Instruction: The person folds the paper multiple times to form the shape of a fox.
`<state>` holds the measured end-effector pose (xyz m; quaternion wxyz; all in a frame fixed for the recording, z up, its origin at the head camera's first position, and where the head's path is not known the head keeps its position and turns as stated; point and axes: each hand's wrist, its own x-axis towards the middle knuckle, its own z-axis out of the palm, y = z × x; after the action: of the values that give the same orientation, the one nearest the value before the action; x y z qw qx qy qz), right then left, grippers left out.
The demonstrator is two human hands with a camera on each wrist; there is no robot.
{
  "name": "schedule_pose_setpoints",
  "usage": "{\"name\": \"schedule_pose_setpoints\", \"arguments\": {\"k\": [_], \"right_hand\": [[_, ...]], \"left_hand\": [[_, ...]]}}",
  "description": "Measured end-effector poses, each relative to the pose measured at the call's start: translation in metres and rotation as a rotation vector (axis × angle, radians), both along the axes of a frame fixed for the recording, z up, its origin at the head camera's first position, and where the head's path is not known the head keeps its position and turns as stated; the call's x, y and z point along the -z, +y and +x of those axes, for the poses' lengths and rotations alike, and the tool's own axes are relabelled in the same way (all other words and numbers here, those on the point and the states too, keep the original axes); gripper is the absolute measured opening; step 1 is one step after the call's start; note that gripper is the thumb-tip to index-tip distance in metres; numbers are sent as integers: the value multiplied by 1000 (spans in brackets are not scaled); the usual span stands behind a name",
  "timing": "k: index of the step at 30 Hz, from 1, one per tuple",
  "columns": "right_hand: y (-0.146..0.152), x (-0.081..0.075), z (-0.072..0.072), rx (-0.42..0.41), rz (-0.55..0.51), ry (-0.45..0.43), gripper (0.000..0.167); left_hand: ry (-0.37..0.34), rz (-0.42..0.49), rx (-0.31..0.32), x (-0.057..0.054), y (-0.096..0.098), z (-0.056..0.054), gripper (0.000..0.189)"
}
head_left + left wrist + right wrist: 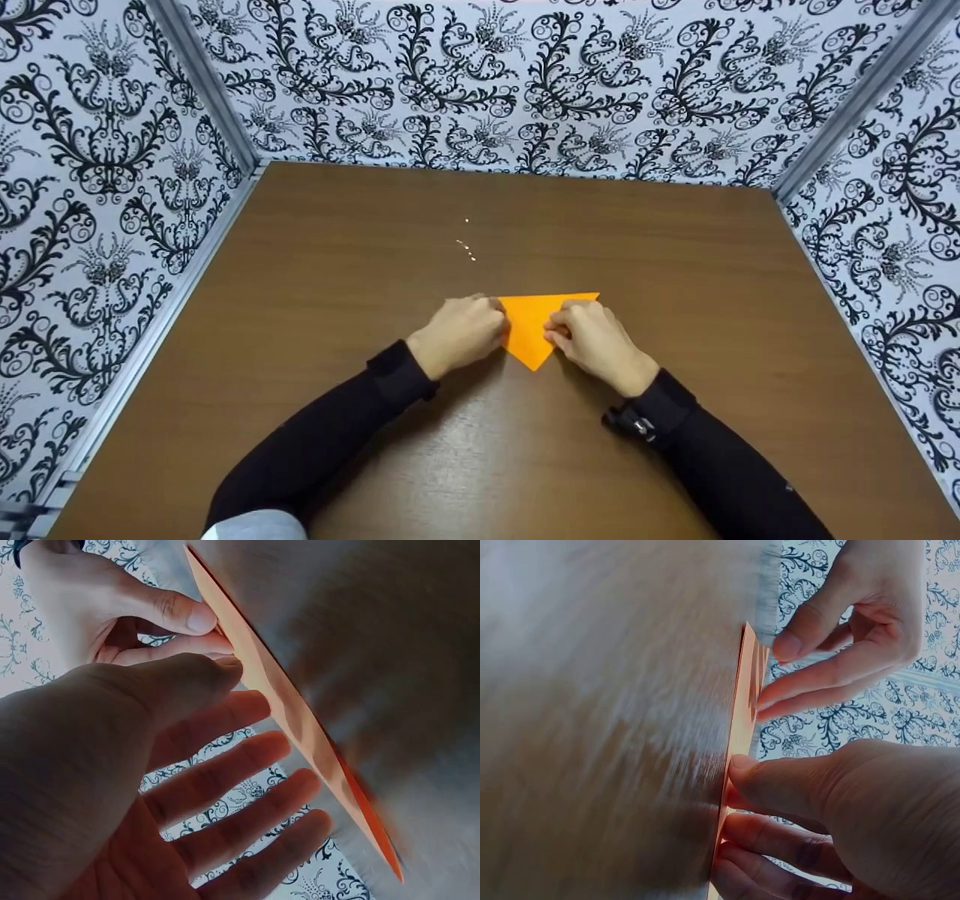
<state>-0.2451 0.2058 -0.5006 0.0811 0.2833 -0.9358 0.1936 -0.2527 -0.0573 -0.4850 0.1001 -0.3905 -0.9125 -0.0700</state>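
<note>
"Surrounding the work at left, top and right of the head frame: what?"

"White walls [570, 45] with black scrollwork. Next in extent, the brown wood-grain desk [187, 390], filling the middle and bottom."

"Arms?"

"Dark left sleeve [322, 431] from the lower left of the frame; dark right sleeve [739, 457] from the lower right. Both angled toward the centre."

"Hands, state of each?"

"Left hand [461, 334] at the left side of the orange paper [527, 322]: fingers extended in the left wrist view, tips touching the paper, no grasp evident. Right hand [598, 346] at its right side: thumb and forefinger pinching the edge."

"Paper position?"

"On the desk between the hands, just below and right of the frame's centre. Straight edge toward the top, one corner pointing to the bottom. Left wrist view: runs diagonally from upper middle to lower right, layers slightly parted near the lower right end."

"Smaller items?"

"Dark device [630, 424] at the end of the right sleeve, lower right of centre. Smallest: bright specks [472, 259] on the desk, just above centre; nature unclear."
</note>
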Motion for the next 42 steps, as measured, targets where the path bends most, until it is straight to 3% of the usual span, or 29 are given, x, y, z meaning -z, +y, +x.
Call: {"name": "schedule_pose_setpoints", "arguments": {"k": [9,23,29,34,42], "right_hand": [[1,-1,2,6,-2,-15,5],[7,-1,0,0,-32,-30,8],[9,-3,-5,11,-43,-51,12],[15,-5,-11,41,-83,-81,23],[42,-6,-32,174,-149,-163,54]], "left_hand": [[-92,16,-13,2,2,-3,18],[-64,-14,16,4,0,-4,15],[-72,23,6,5,0,-4,19],[-71,32,4,7,-1,-5,19],[-53,35,27,7,-2,-6,17]]}}
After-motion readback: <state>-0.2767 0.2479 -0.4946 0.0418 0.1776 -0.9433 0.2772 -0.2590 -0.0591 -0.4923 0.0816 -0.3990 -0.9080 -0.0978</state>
